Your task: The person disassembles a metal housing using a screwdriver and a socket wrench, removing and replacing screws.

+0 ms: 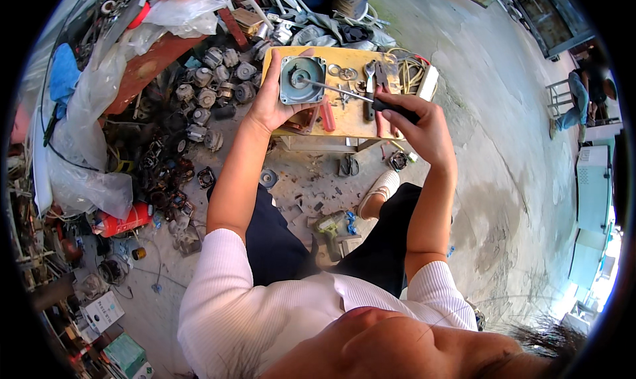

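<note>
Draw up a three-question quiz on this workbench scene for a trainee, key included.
1. Which hand holds the square metal housing?
2. True or false: the shaft of the screwdriver points toward that housing.
3. Which of these lies on the yellow tabletop?
A. White sandal
B. Red-handled pliers
C. Red canister

Key:
1. The left hand.
2. True.
3. B.
</note>
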`<state>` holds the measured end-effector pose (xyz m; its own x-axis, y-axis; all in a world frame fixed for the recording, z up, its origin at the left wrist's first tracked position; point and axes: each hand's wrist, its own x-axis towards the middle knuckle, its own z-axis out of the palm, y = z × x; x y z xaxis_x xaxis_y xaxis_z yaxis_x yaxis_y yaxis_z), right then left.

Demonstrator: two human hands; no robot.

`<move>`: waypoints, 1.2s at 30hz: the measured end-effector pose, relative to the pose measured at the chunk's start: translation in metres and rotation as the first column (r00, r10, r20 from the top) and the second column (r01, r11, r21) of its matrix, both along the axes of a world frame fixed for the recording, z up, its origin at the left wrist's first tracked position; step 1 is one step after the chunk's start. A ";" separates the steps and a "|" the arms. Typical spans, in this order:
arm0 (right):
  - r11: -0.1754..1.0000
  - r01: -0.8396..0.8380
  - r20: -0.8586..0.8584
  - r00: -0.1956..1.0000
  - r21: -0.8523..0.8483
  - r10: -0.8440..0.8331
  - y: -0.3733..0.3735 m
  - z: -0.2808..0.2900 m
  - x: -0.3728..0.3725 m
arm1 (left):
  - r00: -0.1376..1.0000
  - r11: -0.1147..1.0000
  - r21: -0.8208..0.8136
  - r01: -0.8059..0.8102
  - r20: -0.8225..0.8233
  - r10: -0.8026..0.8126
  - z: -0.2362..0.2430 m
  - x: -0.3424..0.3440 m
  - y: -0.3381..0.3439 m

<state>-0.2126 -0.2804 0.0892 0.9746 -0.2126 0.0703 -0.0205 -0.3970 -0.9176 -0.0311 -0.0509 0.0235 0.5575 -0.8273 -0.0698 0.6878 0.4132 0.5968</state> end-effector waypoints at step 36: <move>0.990 0.137 0.281 0.949 0.036 -0.141 -0.056 -0.028 -0.020 | 0.639 0.952 0.305 0.003 -0.733 0.233 -0.196 -0.182 0.083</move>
